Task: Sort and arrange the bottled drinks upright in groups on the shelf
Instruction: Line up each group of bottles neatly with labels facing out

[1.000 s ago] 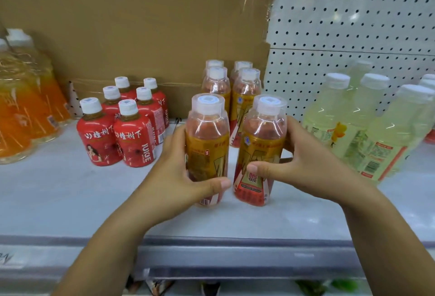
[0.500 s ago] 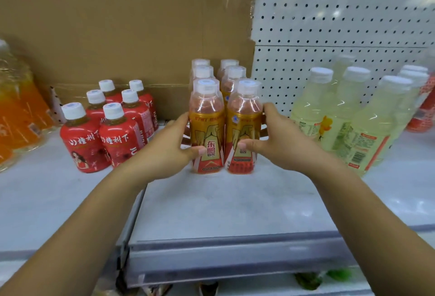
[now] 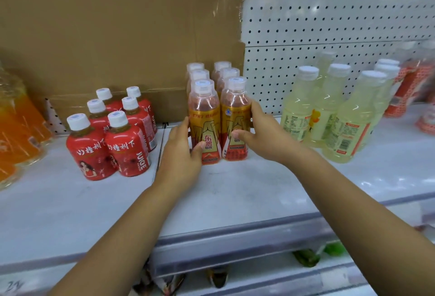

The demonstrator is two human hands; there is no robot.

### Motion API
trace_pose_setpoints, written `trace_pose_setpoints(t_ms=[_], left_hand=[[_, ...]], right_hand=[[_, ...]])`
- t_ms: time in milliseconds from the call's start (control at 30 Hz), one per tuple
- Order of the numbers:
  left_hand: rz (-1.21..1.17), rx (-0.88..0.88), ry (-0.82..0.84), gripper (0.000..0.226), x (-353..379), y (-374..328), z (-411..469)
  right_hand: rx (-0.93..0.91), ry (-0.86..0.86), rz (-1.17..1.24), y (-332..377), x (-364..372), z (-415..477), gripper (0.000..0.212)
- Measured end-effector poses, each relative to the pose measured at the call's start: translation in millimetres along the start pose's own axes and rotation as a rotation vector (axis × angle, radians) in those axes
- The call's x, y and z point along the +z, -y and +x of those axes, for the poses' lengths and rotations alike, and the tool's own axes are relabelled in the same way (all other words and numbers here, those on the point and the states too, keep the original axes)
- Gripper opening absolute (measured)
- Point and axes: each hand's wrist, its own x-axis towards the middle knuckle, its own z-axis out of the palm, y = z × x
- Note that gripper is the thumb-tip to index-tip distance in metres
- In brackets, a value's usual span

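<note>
The left hand (image 3: 181, 152) is wrapping the left bottle (image 3: 204, 121) at its label, thumb lying across the front. The right hand (image 3: 261, 135) is gripping the right bottle (image 3: 235, 117) the same way. Both bottles are standing upright on the shelf (image 3: 235, 189), touching each other, and heading the gold group (image 3: 199, 75), which is running back toward the cardboard (image 3: 117, 25).

They are looking full, so they are probably fairly heavy for their size, stiff in the body and smooth under the film (likely slippery in a light grip). The labelled waist is offering the safest hold, not the cap. Being tall and narrow, they are likely risking a tip if pushed high.

The shelf is looking flat, pale and slick, with pegboard (image 3: 329, 25) standing behind. Red bottles (image 3: 113, 140) are standing to the left, pale bottles (image 3: 329, 112) to the right and orange bottles (image 3: 16, 131) at the far left, each group apart from the gold.
</note>
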Motion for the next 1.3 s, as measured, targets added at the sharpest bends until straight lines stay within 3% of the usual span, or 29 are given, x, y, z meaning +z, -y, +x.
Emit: trace_pose_setpoints(t_ms=[100, 233, 400, 567, 767, 867, 967, 1100, 1200, 1300], left_hand=[[0.111, 0.098, -0.131, 0.062, -5, -12, -8], [0.313, 0.377, -0.253, 0.057, -12, -35, -16], [0.268, 0.552, -0.079, 0.050, 19, -74, -13], [0.130, 0.452, 0.088, 0.048, 49, -127, 21], [0.165, 0.338, 0.241, 0.053, 71, -187, 85], [0.200, 0.209, 0.333, 0.054, 86, -205, 114], [0.249, 0.127, 0.402, 0.045, 98, -214, 132], [0.219, 0.055, 0.353, 0.029, 104, -211, 150], [0.186, -0.013, 0.313, 0.034, 107, -209, 161], [0.140, -0.053, 0.241, 0.041, 117, -209, 172]], right_hand=[[-0.009, -0.015, -0.089, 0, -4, -11, 0.070], [-0.023, -0.056, -0.291, -3, -24, -39, 0.070], [-0.095, -0.193, -0.274, -13, -66, -73, 0.056], [-0.125, -0.405, -0.282, -29, -123, -77, 0.030], [-0.160, -0.498, -0.317, -56, -191, -47, 0.022], [-0.187, -0.423, -0.383, -64, -218, -18, 0.024], [-0.164, -0.209, -0.454, -71, -233, 13, 0.029], [-0.152, 0.045, -0.560, -74, -243, 50, 0.042], [-0.155, 0.136, -0.593, -74, -249, 68, 0.046], [-0.187, 0.214, -0.586, -78, -255, 80, 0.038]])
